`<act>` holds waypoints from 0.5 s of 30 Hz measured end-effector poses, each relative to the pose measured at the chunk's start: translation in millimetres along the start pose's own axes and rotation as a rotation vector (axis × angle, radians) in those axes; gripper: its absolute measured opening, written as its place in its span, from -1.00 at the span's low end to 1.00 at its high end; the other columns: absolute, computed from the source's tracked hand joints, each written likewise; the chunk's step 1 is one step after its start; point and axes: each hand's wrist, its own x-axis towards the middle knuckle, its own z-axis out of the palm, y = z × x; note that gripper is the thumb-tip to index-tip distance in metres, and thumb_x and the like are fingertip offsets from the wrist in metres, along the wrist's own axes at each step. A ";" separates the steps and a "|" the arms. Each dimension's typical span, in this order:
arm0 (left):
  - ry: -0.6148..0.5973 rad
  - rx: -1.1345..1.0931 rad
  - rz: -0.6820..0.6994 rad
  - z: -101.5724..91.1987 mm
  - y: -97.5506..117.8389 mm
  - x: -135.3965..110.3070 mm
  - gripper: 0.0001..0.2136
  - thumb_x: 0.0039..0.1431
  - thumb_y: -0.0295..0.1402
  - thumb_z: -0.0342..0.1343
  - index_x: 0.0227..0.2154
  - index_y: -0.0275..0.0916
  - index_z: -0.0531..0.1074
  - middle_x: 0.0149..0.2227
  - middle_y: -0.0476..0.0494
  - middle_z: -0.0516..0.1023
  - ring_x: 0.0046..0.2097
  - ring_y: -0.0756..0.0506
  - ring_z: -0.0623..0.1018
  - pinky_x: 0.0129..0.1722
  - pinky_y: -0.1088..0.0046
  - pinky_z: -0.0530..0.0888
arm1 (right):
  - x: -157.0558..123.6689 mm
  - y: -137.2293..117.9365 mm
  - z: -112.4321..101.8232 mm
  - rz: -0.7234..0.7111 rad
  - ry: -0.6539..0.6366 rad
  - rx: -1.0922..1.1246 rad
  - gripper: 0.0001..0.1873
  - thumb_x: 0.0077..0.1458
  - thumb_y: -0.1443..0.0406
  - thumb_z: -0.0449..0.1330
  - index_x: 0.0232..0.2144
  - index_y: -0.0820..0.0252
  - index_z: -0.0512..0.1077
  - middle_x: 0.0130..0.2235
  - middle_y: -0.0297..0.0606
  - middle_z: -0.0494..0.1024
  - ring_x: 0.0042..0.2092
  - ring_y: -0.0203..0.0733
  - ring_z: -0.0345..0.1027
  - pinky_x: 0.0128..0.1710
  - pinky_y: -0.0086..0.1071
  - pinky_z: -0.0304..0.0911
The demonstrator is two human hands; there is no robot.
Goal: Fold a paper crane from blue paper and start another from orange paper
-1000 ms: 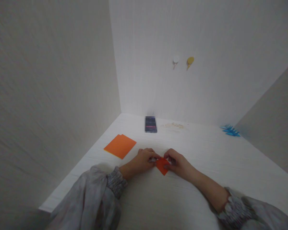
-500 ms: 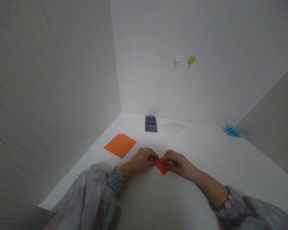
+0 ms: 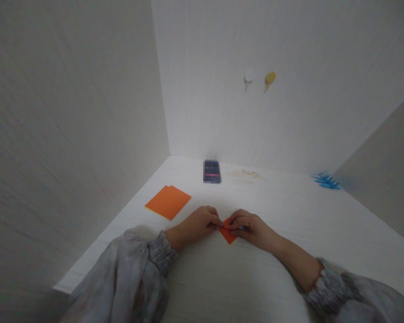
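Paper [image 3: 229, 236]: small, orange-red, one corner toward the wearer; I see it on the table between both hands, its upper part mostly under fingers.
Left hand [image 3: 200, 224]: pinching the paper at its left corner, as far as I can tell; a ring [image 3: 214, 217] shows on one finger.
Right hand [image 3: 251, 231]: grasping the right side, thumb and fingers on the paper.
Change: over the last half second, I see the fingertips of both hands draw closer across the upper part, while the paper stays put.
Meaning: I judge that pressure is going onto a fold there, though the fingers hide its edge from me.
Sheets [image 3: 170, 202]: orange, overlapping, lying flat beyond the left forearm.
Dark item [image 3: 212, 172]: pixelated, near the back wall [image 3: 202, 89]; I can't identify it.
Blue pieces [image 3: 327, 181]: pointed, clustered at the far right corner.
Table [image 3: 272, 193]: pale, with brownish marks [image 3: 249, 173] toward the back.
Room: pale panels at both sides; white hook [image 3: 248, 77] and yellow hook [image 3: 270, 77] on the back wall.
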 end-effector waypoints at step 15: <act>-0.018 0.105 0.085 -1.2 3.4 -3.8 -0.80 0.12 -0.44 -0.06 -0.29 -0.24 0.46 -0.34 -0.11 0.38 -0.30 0.01 0.37 -0.28 0.53 0.31 | 0.3 -8.3 -0.6 -0.049 -0.051 -0.138 -0.87 0.01 0.38 0.08 -0.36 0.17 0.41 -0.25 -0.20 0.36 -0.25 -0.27 0.27 -0.30 -0.41 0.25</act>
